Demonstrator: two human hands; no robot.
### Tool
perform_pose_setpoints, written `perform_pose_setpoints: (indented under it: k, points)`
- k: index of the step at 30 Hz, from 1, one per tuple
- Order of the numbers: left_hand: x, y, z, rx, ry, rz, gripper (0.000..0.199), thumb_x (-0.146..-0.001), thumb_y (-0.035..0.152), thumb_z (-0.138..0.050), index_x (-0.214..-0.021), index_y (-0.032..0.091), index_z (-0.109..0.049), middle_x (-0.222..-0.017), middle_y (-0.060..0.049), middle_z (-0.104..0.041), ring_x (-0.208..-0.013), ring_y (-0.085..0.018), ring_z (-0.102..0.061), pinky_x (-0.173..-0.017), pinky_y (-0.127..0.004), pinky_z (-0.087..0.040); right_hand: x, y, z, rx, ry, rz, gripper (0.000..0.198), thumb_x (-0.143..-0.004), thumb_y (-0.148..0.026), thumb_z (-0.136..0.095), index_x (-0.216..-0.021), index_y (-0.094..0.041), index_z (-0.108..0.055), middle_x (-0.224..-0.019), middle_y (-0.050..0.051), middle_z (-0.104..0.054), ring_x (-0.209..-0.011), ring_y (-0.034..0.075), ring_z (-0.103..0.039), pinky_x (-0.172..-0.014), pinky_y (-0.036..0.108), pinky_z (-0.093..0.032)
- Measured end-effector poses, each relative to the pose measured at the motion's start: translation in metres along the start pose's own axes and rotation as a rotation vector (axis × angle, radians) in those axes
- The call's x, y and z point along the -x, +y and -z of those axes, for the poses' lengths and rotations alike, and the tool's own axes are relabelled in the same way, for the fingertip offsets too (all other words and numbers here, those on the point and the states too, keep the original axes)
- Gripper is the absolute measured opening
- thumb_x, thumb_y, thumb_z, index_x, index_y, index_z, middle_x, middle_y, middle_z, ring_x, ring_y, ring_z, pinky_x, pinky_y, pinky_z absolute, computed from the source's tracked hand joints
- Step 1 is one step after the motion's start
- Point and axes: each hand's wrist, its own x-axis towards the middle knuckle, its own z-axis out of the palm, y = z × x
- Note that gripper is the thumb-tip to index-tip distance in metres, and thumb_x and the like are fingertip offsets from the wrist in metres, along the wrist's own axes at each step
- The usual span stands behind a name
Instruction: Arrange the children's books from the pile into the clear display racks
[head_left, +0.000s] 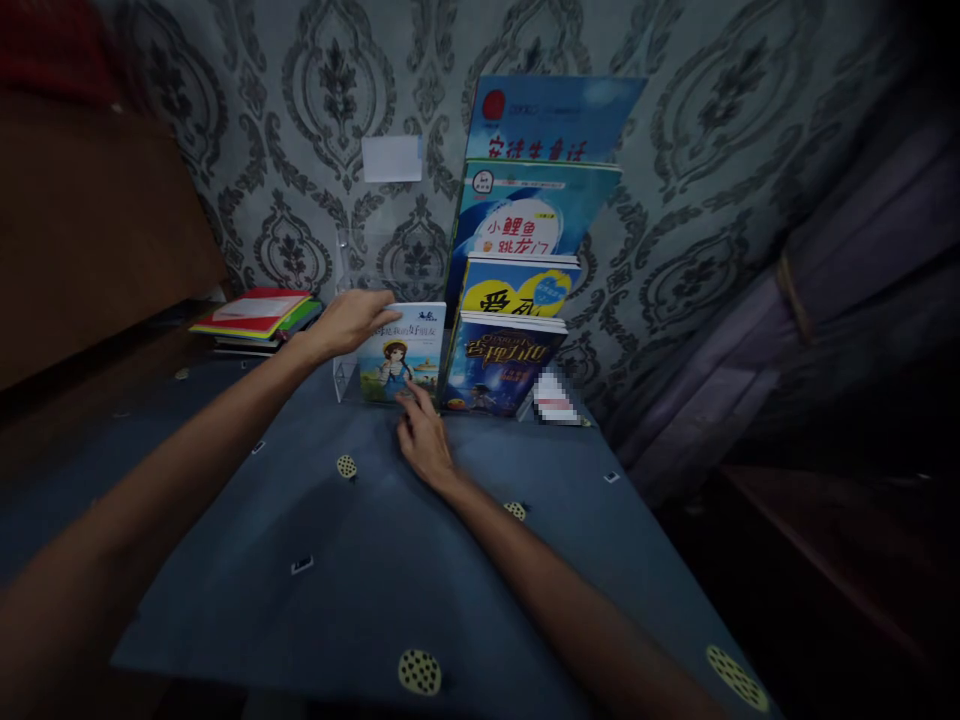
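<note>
A small book [421, 345] with a girl in a yellow hat on its light cover stands upright in the front left slot of a clear stepped rack [341, 330]. My left hand [351, 320] is closed on the book's upper left edge, its fingertips at the top of the cover. Against the lower front of the same cover rest the outstretched fingers of my right hand [426, 438], which grips nothing. Right beside it stands a dark blue book [499, 365]. Behind that, in rising steps, are a yellow-and-blue book [525, 285], a teal book [536, 215] and a tall blue book [559, 115].
A pile of coloured books or folders [259, 318] lies at the back left of the blue-covered table [337, 560]. A white card [392, 159] shows above the rack's left side. Patterned wall [247, 150] stands behind; a tied curtain [720, 370] hangs at the right.
</note>
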Motion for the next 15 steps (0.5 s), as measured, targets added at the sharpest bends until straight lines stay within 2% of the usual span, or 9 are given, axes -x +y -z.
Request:
perform_pose_setpoints:
  k: [7, 15]
  points:
    - [0.013, -0.028, 0.004, 0.020, -0.007, -0.036, 0.030, -0.100, 0.042, -0.047, -0.092, 0.019, -0.065, -0.079, -0.003, -0.065, -0.076, -0.020, -0.060, -0.069, -0.028, -0.036, 0.001, 0.003, -0.002, -0.025, 0.027, 0.004, 0.044, -0.088, -0.010, -0.048, -0.127, -0.019, -0.067, -0.153, 0.013, -0.049, -0.127, 0.027, -0.061, -0.107, 0.043, -0.053]
    - [0.016, -0.040, 0.007, 0.144, -0.032, -0.061, 0.031, -0.097, 0.045, -0.049, -0.084, 0.020, -0.062, -0.073, -0.002, -0.059, -0.069, -0.018, -0.054, -0.068, -0.029, -0.033, 0.000, 0.005, -0.001, -0.061, 0.068, 0.027, 0.042, -0.091, -0.012, -0.046, -0.127, -0.019, -0.067, -0.149, 0.014, -0.052, -0.131, 0.026, -0.059, -0.109, 0.043, -0.051]
